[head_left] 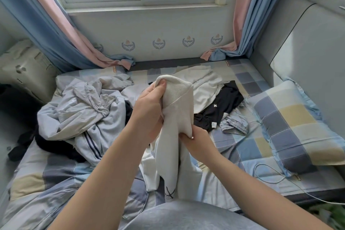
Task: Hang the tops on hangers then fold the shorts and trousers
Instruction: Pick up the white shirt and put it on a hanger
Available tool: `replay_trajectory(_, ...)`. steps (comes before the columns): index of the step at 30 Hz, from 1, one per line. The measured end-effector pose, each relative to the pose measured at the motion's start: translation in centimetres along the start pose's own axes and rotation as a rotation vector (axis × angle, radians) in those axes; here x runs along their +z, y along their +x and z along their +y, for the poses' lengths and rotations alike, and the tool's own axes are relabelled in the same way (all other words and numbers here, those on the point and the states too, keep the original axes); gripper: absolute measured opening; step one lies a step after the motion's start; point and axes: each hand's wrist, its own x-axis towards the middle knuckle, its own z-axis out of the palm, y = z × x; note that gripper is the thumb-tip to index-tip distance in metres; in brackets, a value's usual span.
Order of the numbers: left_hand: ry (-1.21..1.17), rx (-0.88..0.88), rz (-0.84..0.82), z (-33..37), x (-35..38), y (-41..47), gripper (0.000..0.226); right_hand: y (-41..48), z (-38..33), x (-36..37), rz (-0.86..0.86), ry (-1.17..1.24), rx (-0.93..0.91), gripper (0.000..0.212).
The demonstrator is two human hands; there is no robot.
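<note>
I hold a white garment with a ribbed cuff upright above the bed. My left hand grips it near the ribbed end, thumb pressed on the cuff. Lower down, my right hand pinches a fold of the same cloth. Its loose end, with a black printed mark, hangs down toward my lap. On the bed lie a grey-white striped garment pile at the left, a white top behind, a black top to the right and a small blue striped piece.
The checked bedsheet covers the bed, with a checked pillow at the right. A white cable lies at the right front. Dark clothing sits under the left pile. Curtains and a window wall bound the far side.
</note>
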Motion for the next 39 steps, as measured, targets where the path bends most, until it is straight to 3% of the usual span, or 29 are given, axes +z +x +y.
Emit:
replay_trajectory(5,0.025,0.018,0.088,0.1,-2.1,0.5,0.043,0.7,3.1,-1.3,-0.037,0.009,0.107,0.022)
replay_trajectory(11,0.432,-0.103,0.206,-2.3,-5.4,1.6,0.015,0.5,3.5,-4.2,0.021,0.234,0.134,0.029)
replay_trajectory(14,0.546,-0.232,0.135,-3.8,-5.8,1.8,0.030,0.2,2.0,-5.2,0.007,0.289,0.121,0.028)
replay_trajectory(18,0.726,-0.306,0.010,-5.6,-5.1,1.0,0.074,-0.1,-0.4,-5.9,0.022,0.411,0.121,0.022)
replay_trajectory(23,0.957,-0.314,-0.337,-7.5,-3.3,-0.8,0.050,-0.1,-3.9,-7.0,0.111,0.597,0.105,0.025)
replay_trajectory(27,1.200,-0.131,-0.207,-9.9,-2.2,-1.5,0.053,-0.4,-6.0,-8.0,0.146,0.685,0.087,0.026)
replay_trajectory(32,1.129,-0.115,0.012,-11.8,-3.2,-1.4,0.057,-1.0,-8.0,-9.3,0.110,0.846,0.070,0.034)
replay_trajectory(35,1.142,-0.093,-0.060,-12.2,-4.5,-0.7,0.035,-1.0,-8.5,-9.9,0.127,0.879,0.073,0.033)
replay_trajectory(39,0.918,-0.127,-0.221,-12.0,-5.0,-0.7,0.049,-0.8,-8.7,-10.7,0.135,0.897,0.095,0.036)
